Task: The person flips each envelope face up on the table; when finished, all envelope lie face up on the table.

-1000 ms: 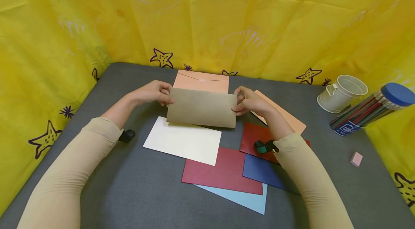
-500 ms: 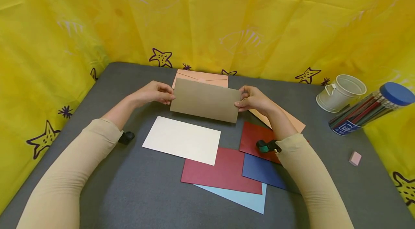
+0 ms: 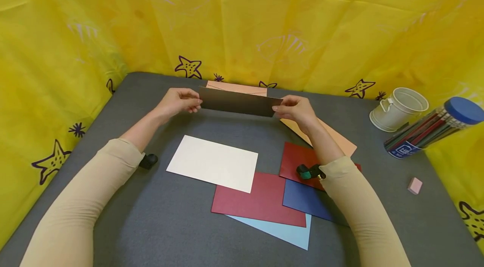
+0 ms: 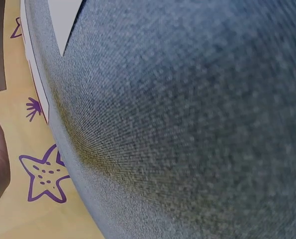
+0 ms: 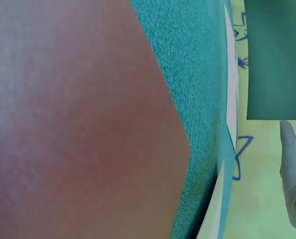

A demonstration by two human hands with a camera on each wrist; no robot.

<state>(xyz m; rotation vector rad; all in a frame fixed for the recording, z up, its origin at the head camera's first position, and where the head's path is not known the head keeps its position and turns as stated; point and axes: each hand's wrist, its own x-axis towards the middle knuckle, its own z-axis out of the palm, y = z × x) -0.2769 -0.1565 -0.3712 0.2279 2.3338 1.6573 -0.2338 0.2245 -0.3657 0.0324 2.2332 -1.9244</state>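
Observation:
A plain brown envelope (image 3: 239,102) is held up over the far part of the table, tilted so that I see it foreshortened. My left hand (image 3: 179,100) pinches its left end between thumb and fingers. At the right end, my right hand (image 3: 298,111) grips the corner the same way. Behind it lies a peach envelope (image 3: 236,87) with its flap side up, partly covered by the brown one. In the right wrist view the brown envelope (image 5: 278,59) looks greenish, with fingers (image 5: 289,149) at its lower edge.
Nearer me on the grey table lie a white envelope (image 3: 213,163), a maroon one (image 3: 261,202), a light blue one (image 3: 291,232), a blue one (image 3: 304,200) and a red one (image 3: 298,160). A second peach envelope (image 3: 338,139), white mug (image 3: 397,109), pencil tub (image 3: 406,148) and eraser (image 3: 415,185) sit right.
Both hands have lifted the brown envelope away from over the white one, toward the back. Its top has tipped, so its face now looks narrower and darker.

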